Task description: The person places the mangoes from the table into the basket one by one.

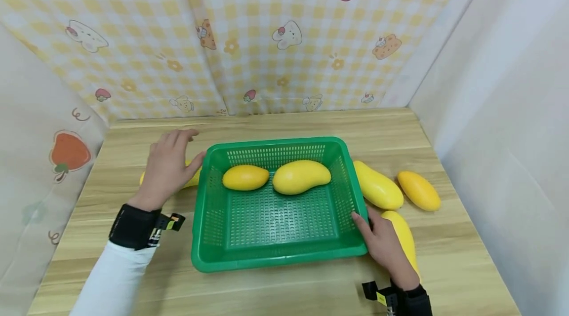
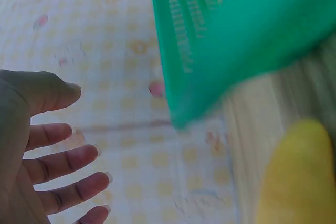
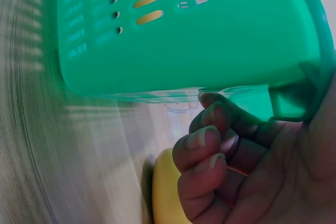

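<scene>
A green plastic basket (image 1: 284, 252) with slotted walls sits mid-table. Inside, toward its back wall, lie a small orange-yellow mango (image 1: 245, 177) and a larger yellow mango (image 1: 301, 177). My right hand (image 1: 386, 239) grips the basket's right rim, thumb over the edge; the right wrist view shows its fingers (image 3: 202, 148) curled outside the wall. My left hand (image 1: 166, 168) is by the basket's left side, thumb near the rim, its fingers (image 2: 68, 163) spread and holding nothing. Another yellow mango (image 1: 193, 177) lies beneath the left hand, partly hidden by it.
Right of the basket lie a long yellow mango (image 1: 379, 186), an orange-yellow mango (image 1: 419, 190) and a yellow mango (image 1: 402, 234) partly behind my right hand. A checked curtain (image 1: 266, 59) hangs behind the wooden table (image 1: 284, 289), and a white curtain (image 1: 502, 133) on the right.
</scene>
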A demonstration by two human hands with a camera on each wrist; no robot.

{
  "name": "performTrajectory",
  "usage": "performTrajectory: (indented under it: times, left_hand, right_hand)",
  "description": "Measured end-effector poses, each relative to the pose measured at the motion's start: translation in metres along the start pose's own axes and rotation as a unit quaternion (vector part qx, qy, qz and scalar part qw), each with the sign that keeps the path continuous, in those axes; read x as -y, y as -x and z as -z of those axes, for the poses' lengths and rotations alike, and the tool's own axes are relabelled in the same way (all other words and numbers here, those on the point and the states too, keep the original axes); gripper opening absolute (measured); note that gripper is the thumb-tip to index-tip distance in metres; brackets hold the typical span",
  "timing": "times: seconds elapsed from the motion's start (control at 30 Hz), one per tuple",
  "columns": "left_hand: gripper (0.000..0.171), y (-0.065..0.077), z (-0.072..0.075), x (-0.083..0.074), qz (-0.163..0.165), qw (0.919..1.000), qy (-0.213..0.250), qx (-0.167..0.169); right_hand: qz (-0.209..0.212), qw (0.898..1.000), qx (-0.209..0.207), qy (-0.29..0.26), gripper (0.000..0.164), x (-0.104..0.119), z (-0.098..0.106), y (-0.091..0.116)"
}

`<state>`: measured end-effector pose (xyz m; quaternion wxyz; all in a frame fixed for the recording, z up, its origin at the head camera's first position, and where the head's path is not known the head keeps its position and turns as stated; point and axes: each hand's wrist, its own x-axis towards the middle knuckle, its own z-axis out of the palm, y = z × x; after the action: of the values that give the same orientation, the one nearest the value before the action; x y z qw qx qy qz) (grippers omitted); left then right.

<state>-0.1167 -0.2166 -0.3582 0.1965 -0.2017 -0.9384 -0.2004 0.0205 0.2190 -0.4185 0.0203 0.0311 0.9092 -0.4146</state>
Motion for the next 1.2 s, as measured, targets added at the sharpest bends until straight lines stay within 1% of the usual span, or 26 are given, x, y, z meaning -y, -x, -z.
performTrajectory:
  times: [0.1, 0.27, 0.37, 0.47, 0.6, 0.7, 0.77, 0.93, 1.2]
  left_hand:
    - [0.047, 0.013, 0.000, 0.014, 0.031, 0.9994, -0.002, 0.013]
    - [0.050, 0.031, -0.007, 0.036, 0.074, 0.9962, 0.004, 0.045]
    - [0.053, 0.039, -0.012, 0.047, 0.089, 0.9943, 0.007, 0.057]
    - [0.056, 0.044, -0.015, 0.056, 0.089, 0.9938, 0.007, 0.066]
    - [0.057, 0.051, -0.020, 0.067, 0.086, 0.9929, 0.024, 0.078]
    - [0.061, 0.056, -0.024, 0.075, 0.086, 0.9912, 0.031, 0.096]
    - [0.065, 0.058, -0.027, 0.079, 0.080, 0.9904, 0.026, 0.109]
    - [0.074, 0.060, -0.033, 0.086, 0.069, 0.9885, 0.003, 0.134]
    - [0.077, 0.059, -0.037, 0.090, 0.080, 0.9831, -0.013, 0.164]
  right_hand:
    - [-0.001, 1.000, 0.001, -0.003, 0.032, 0.000, 0.000, 0.002]
    - [-0.002, 1.000, -0.003, -0.004, 0.032, -0.001, 0.000, 0.002]
    - [-0.002, 1.000, -0.003, -0.004, 0.032, 0.000, 0.000, 0.002]
    - [0.000, 1.000, -0.002, -0.005, 0.032, 0.001, 0.000, 0.001]
    - [0.003, 1.000, -0.001, -0.007, 0.032, 0.002, 0.000, 0.001]
    - [0.003, 1.000, 0.003, -0.009, 0.033, 0.002, 0.000, 0.000]
    - [0.001, 1.000, 0.004, -0.010, 0.033, 0.002, 0.000, 0.000]
    - [0.002, 1.000, 0.004, -0.008, 0.033, 0.001, 0.000, 0.000]
    - [0.001, 1.000, -0.001, -0.003, 0.033, 0.001, 0.000, 0.002]
